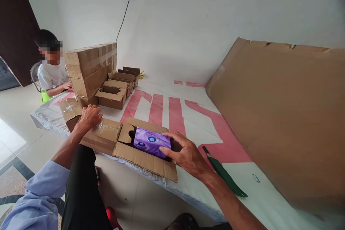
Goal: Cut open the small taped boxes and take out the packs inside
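Observation:
My right hand (187, 152) grips the right end of a purple tissue pack (152, 143), thumb and fingers on either side. The pack lies inside an open cardboard box (145, 160) with its flaps folded outward. My left hand (90, 118) is closed, fingers bent over the far edge of a taped cardboard box (104, 131) that stands against the open one's left end. Another taped box (69, 109) sits just left of that hand. The left fingertips are partly hidden.
Stacked cartons (88, 64) rise at the table's far left, beside a row of open boxes (111, 95). A person (54, 73) sits behind the stack. A green-covered knife (225, 176) lies near my right forearm. A large cardboard sheet (283, 115) leans at right.

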Available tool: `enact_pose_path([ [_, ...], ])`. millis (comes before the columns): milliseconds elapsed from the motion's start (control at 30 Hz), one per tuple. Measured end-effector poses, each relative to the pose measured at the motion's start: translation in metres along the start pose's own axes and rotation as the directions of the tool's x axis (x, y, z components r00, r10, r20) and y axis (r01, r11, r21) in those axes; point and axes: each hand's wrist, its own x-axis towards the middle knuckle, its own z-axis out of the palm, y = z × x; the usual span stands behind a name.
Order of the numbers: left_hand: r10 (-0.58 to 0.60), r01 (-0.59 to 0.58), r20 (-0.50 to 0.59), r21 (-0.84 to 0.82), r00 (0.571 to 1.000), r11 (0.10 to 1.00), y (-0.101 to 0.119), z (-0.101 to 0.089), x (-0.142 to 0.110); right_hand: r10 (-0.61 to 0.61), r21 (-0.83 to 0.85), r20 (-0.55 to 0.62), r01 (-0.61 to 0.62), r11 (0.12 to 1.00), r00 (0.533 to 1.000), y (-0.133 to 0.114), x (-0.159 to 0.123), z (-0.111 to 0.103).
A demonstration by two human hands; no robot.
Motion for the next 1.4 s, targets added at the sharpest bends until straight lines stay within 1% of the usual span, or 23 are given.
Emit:
enact_pose_path([
  [100,0.07,-0.08,-0.068,-0.148,0.995,0.986,0.014,-0.003,0.001,0.066,0.107,-0.023,-0.063,0.992,0.998,-0.001,0.0,-0.009],
  [167,0.145,-0.175,-0.127,-0.273,0.981,0.946,0.028,-0.004,0.0,0.115,0.184,-0.039,-0.106,0.977,0.993,-0.001,0.001,-0.013],
  [200,0.192,-0.236,-0.159,-0.341,0.969,0.91,0.036,-0.004,-0.002,0.134,0.216,-0.048,-0.121,0.969,0.99,-0.001,0.002,-0.016],
  [267,0.279,-0.346,-0.206,-0.487,0.938,0.802,0.053,-0.003,-0.006,0.159,0.255,-0.067,-0.137,0.957,0.985,-0.003,0.003,-0.02],
  [333,0.337,-0.385,-0.204,-0.644,0.919,0.661,0.07,-0.003,-0.008,0.173,0.266,-0.088,-0.144,0.953,0.981,-0.006,0.006,-0.024],
  [367,0.359,-0.37,-0.178,-0.721,0.916,0.586,0.077,-0.002,-0.009,0.178,0.273,-0.099,-0.145,0.951,0.979,-0.007,0.007,-0.026],
  [433,0.408,-0.284,-0.095,-0.856,0.908,0.432,0.092,-0.002,-0.009,0.179,0.3,-0.127,-0.134,0.944,0.976,-0.009,0.011,-0.029],
  [467,0.447,-0.229,-0.052,-0.907,0.893,0.352,0.099,-0.002,-0.009,0.174,0.317,-0.144,-0.121,0.941,0.974,-0.01,0.013,-0.029],
  [533,0.541,-0.119,0.004,-0.974,0.841,0.192,0.111,-0.003,-0.008,0.159,0.36,-0.166,-0.091,0.929,0.973,-0.011,0.017,-0.03],
  [600,0.614,-0.031,0.007,-0.998,0.789,0.051,0.122,-0.004,-0.008,0.157,0.411,-0.159,-0.079,0.908,0.975,-0.011,0.022,-0.03],
  [633,0.628,0.002,0.001,-1.0,0.778,-0.002,0.126,-0.004,-0.009,0.166,0.435,-0.15,-0.085,0.896,0.975,-0.011,0.024,-0.031],
  [667,0.623,0.029,-0.003,-0.999,0.782,-0.04,0.13,-0.004,-0.01,0.18,0.454,-0.142,-0.098,0.886,0.973,-0.01,0.026,-0.031],
  [767,0.556,0.085,0.022,-0.993,0.831,-0.087,0.136,-0.003,-0.012,0.228,0.494,-0.15,-0.126,0.86,0.962,-0.009,0.027,-0.031],
  [833,0.503,0.11,0.04,-0.988,0.863,-0.11,0.138,-0.001,-0.014,0.236,0.525,-0.16,-0.119,0.843,0.959,-0.01,0.025,-0.028],
  [900,0.46,0.113,0.035,-0.983,0.887,-0.144,0.139,0.001,-0.014,0.207,0.562,-0.127,-0.102,0.821,0.97,-0.012,0.023,-0.022],
  [1000,0.414,0.104,0.024,-0.98,0.91,-0.171,0.139,0.002,-0.014,0.122,0.612,-0.028,-0.079,0.787,0.992,-0.015,0.02,-0.011],
  [1067,0.399,0.108,0.034,-0.981,0.916,-0.163,0.139,0.002,-0.014,0.093,0.623,-0.006,-0.069,0.779,0.996,-0.016,0.02,-0.004],
  [1133,0.401,0.113,0.048,-0.984,0.915,-0.14,0.139,0.0,-0.014,0.092,0.619,-0.023,-0.059,0.783,0.995,-0.014,0.022,0.001],
  [1267,0.434,0.106,0.06,-0.991,0.899,-0.081,0.136,-0.002,-0.014,0.102,0.632,-0.046,-0.05,0.773,0.994,-0.01,0.025,0.004],
  [1400,0.466,0.101,0.063,-0.993,0.883,-0.056,0.134,0.002,-0.01,0.122,0.658,-0.039,-0.066,0.75,0.992,-0.007,0.028,0.006],
])
